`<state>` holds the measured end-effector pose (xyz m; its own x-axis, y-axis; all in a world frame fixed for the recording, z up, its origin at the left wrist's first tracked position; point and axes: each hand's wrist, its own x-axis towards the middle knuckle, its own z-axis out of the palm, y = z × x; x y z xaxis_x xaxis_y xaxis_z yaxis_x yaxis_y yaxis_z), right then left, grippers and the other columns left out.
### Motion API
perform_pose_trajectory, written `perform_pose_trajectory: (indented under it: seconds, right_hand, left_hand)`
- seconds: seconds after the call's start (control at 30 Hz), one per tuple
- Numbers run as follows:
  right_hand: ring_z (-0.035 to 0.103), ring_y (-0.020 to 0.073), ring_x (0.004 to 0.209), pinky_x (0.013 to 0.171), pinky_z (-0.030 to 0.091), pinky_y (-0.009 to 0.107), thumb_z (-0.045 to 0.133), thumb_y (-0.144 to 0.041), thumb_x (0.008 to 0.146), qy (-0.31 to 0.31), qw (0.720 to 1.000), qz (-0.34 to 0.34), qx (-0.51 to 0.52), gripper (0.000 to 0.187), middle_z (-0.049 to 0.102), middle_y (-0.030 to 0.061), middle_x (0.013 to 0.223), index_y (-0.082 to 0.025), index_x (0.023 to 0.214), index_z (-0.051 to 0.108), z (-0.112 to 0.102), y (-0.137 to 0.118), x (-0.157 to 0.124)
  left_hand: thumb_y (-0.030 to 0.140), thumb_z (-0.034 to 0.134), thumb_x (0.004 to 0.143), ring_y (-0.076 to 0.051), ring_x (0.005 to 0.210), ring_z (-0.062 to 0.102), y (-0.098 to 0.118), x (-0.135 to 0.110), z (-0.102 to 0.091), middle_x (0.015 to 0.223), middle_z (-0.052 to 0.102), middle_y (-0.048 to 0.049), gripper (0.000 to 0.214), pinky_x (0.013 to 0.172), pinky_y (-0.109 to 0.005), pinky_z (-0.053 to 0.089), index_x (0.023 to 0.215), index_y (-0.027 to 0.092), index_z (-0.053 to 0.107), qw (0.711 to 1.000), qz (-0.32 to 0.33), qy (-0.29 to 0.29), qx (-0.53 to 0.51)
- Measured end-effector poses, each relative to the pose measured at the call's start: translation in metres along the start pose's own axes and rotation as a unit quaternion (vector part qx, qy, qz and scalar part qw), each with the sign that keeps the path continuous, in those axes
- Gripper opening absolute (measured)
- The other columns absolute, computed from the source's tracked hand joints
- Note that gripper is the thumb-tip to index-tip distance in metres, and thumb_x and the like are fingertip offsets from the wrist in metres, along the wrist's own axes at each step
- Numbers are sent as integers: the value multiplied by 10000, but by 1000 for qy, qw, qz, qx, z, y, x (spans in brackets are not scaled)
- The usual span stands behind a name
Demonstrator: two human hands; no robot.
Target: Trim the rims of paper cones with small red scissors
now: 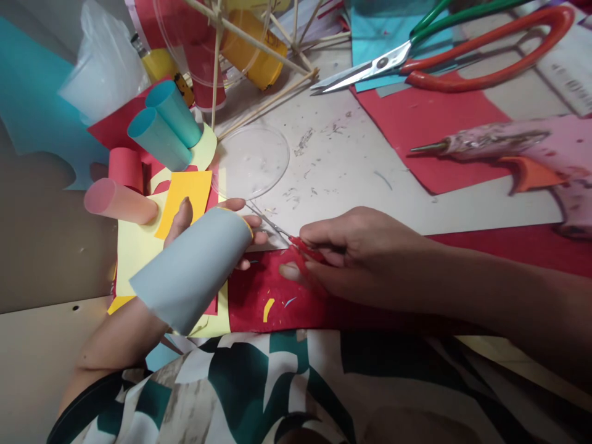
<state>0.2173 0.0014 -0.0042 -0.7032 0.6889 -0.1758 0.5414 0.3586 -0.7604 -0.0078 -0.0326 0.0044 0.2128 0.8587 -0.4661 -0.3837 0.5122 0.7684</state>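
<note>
A light grey-blue paper tube with a yellow edge at its far end lies tilted in my left hand. The thumb rests along its upper side and the fingertips show past the yellow rim; the palm is hidden behind the tube. My right hand grips small scissors by their red handles, fingers through the loops. Their thin blades are slightly parted and point left, close to the left fingertips and the tube's end. Below them, a yellow paper scrap lies on the dark red cloth.
Teal paper tubes, a pink tube and a red tube stand at left. A clear plastic disc lies near a stick frame. Large scissors, red paper and a pink glue gun occupy the right.
</note>
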Motion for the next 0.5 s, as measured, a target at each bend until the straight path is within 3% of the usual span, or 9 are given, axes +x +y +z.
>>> perform_pose_trajectory:
  seconds: [0.2, 0.4, 0.5]
  right_hand:
    - [316, 100, 469, 474, 229, 243, 505, -481, 811, -13, 999, -1, -49, 377, 425, -37, 479, -205, 559, 458, 1, -1, 0]
    - [277, 101, 483, 497, 204, 259, 473, -500, 825, -2, 997, -29, -74, 399, 390, -37, 477, -202, 562, 436, 3, 1, 0]
    - [256, 102, 486, 500, 197, 266, 460, -493, 822, -14, 996, -36, -84, 394, 363, -39, 471, -202, 564, 405, 4, 3, 0]
  left_hand:
    - [627, 597, 776, -255, 913, 690, -4, 0, -12, 939, 704, -78, 565, 688, -318, 556, 1137, 194, 627, 999, 7, -38, -26]
    - [457, 473, 899, -196, 799, 677, 5, -1, 6, 871, 676, -60, 327, 609, -264, 556, 987, 184, 632, 996, -28, 36, -81]
    - [371, 368, 959, -188, 770, 680, 7, -2, 11, 857, 673, -70, 321, 604, -261, 573, 949, 169, 617, 992, -49, 66, -93]
